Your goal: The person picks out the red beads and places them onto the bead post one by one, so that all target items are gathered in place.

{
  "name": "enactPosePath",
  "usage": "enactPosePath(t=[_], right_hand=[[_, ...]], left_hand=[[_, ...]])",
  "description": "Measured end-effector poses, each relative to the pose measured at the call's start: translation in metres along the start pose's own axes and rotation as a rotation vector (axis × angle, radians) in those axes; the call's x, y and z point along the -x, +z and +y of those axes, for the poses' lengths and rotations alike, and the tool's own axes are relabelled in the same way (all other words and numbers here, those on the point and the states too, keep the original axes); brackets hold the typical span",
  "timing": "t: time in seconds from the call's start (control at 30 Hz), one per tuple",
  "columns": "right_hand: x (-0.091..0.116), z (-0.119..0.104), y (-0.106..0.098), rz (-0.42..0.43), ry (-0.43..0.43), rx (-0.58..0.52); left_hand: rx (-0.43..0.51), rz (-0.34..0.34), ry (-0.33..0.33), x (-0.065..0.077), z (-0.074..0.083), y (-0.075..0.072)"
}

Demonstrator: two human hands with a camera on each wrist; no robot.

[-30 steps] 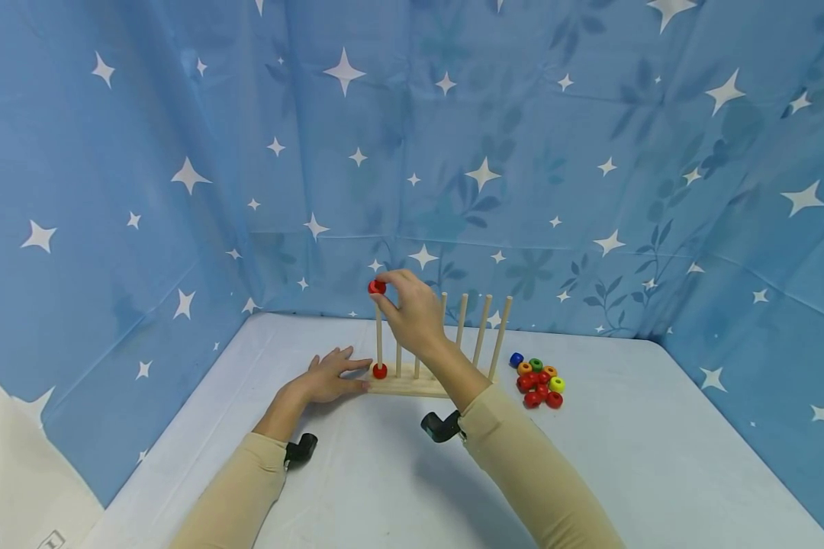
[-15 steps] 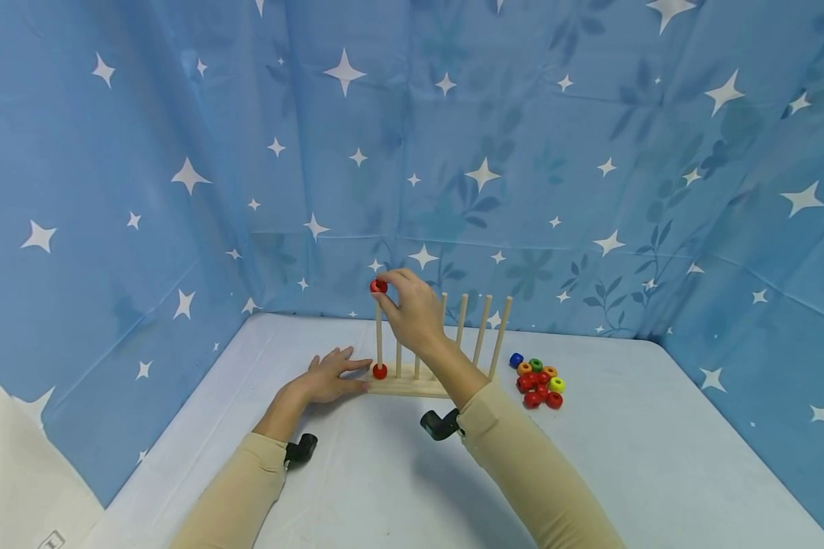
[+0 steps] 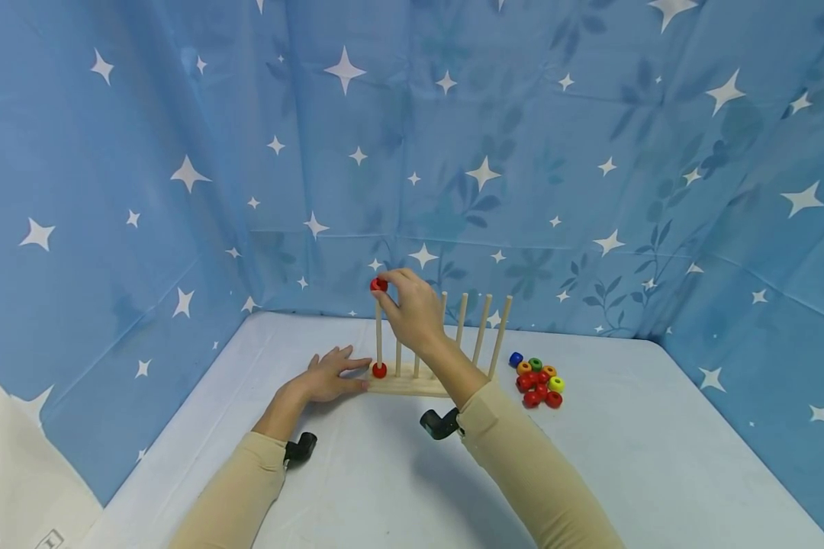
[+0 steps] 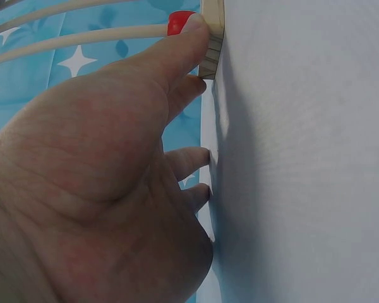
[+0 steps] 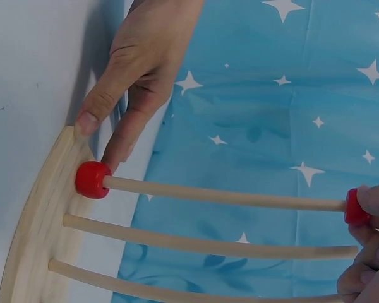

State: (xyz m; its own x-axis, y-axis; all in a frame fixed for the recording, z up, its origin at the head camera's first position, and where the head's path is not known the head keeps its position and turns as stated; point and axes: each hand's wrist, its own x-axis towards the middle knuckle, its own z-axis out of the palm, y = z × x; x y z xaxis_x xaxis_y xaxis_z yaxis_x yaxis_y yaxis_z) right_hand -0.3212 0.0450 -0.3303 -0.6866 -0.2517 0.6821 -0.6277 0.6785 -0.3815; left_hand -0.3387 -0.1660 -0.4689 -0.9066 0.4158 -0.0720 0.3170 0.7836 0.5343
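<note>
My right hand (image 3: 414,311) pinches a red bead (image 3: 378,284) between thumb and fingers at the top of the leftmost peg (image 3: 379,332). In the right wrist view that held bead (image 5: 355,208) sits right at the peg's tip. Another red bead (image 5: 93,180) lies at the foot of the same peg, against the wooden base (image 3: 412,387). My left hand (image 3: 331,377) has its fingers spread, with thumb and index finger touching the left end of the base. In the left wrist view the left thumb overlaps the lower bead (image 4: 180,23).
Several more upright pegs (image 3: 481,330) stand along the base, some partly hidden by the right hand. To the right, several loose beads (image 3: 540,385) in red, orange, yellow, green and blue lie on the white table (image 3: 632,450). A blue star-patterned curtain (image 3: 563,191) surrounds the table.
The red bead in my right hand has shifted very slightly at the peg's tip. The left hand has kept its place at the base.
</note>
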Motion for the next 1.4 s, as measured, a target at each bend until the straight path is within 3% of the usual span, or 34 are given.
enactPosePath(t=[1.4], right_hand=[[0.002,-0.0004,0.0029,-0.057,0.036,0.027]], left_hand=[[0.0,-0.005,0.003,0.0002,-0.0007,-0.0007]])
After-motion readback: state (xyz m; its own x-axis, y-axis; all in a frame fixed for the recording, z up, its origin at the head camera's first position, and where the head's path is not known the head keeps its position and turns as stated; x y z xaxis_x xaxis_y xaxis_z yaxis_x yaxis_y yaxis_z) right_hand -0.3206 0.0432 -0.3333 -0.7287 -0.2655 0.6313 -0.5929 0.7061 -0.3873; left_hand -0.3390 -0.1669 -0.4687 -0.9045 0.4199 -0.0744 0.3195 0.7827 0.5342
